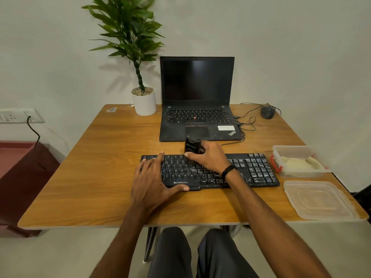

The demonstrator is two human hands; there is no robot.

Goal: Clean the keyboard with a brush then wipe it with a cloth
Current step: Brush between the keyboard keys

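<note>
A black keyboard lies across the middle of the wooden table. My right hand grips a black block-shaped brush and holds it upright on the upper key rows near the keyboard's centre. My left hand lies flat over the keyboard's left end, fingers spread across the keys and thumb along the front edge. A pale yellow cloth sits inside a clear plastic box just right of the keyboard.
An open black laptop stands behind the keyboard, with a wired mouse at the back right. A white potted plant is at the back left. A clear lid lies near the right front corner.
</note>
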